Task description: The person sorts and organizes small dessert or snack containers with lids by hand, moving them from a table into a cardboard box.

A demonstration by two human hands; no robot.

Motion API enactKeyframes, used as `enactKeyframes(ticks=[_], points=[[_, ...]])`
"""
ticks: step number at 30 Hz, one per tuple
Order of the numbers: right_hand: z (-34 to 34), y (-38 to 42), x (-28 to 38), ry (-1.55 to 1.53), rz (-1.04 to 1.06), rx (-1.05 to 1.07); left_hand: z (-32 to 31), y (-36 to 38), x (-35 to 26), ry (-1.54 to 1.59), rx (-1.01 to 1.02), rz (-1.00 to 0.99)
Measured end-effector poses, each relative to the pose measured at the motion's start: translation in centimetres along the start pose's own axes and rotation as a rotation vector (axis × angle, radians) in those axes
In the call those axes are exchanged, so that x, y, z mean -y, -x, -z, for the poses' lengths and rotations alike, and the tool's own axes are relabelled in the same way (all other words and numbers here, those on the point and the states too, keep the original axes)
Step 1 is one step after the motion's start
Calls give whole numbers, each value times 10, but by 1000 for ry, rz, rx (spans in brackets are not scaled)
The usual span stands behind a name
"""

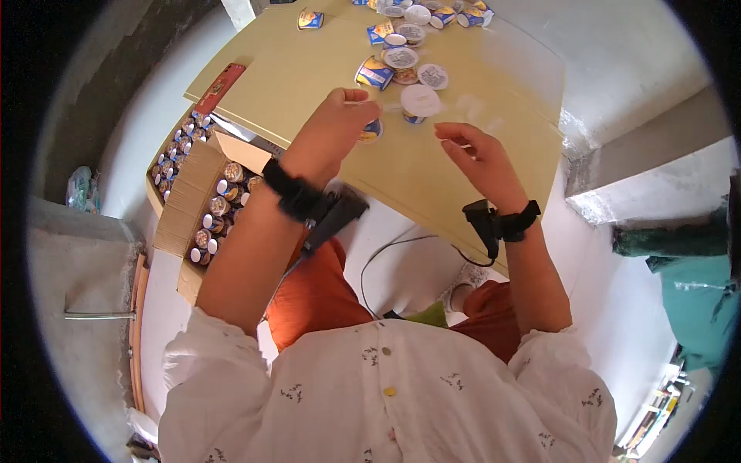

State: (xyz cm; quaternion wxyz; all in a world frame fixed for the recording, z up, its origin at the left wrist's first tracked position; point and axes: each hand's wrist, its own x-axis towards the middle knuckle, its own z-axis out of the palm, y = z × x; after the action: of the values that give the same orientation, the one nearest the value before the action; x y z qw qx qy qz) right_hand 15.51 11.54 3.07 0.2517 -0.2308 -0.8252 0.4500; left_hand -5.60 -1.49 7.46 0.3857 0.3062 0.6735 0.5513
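Note:
My left hand (336, 127) is over the table with its thumb and fingers bent together in a pinch; I cannot make out what is between them. A blue and orange cup (372, 133) shows just under the left thumb, partly hidden by the hand. Between my hands stands an upright cup with a white lid (421, 100). To the right of it hovers my right hand (480, 158), its fingers loosely curved, thumb apart, holding nothing. Just beyond lie a tipped blue and yellow cup (375, 74) and a cup with a printed lid (433, 76).
More cups (444, 17) cluster at the table's far side, and one cup (310, 19) stands apart. A red phone-like object (220, 89) lies on the left edge of the table (293, 69). Below left, an open cardboard box (184, 202) holds many cups. Black straps with cabled devices (301, 193) circle both wrists.

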Motion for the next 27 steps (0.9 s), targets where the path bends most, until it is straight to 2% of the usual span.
enactKeyframes(ticks=[1,3,4,6,9,13,19,21,25,27], points=[[8,1,-5,-2,2,-2,-2,-19,11,-3,0,-2],[24,2,-16,14,-49,-54,-2,-49,33,-732,-276,-178],[30,2,-22,10,-49,-56,-4,-54,42,-735,-275,-178],[40,-5,-31,47,-30,-66,-9,-59,49,-1129,-297,-181],[50,-21,-37,73,-12,-62,-12,-64,64,-1022,-194,-120],[60,-52,-42,94,5,-26,-12,-71,75,-895,-181,-126],[49,-121,-79,279,44,32,-14,-69,64,-938,-163,-99],[35,-142,-96,449,252,29,-9,-72,67,-935,-142,-126],[3,-162,-104,587,177,39,-2,-75,71,-926,-134,-204],[-5,-160,-98,783,42,1,-1,-76,70,-908,-126,-179]])
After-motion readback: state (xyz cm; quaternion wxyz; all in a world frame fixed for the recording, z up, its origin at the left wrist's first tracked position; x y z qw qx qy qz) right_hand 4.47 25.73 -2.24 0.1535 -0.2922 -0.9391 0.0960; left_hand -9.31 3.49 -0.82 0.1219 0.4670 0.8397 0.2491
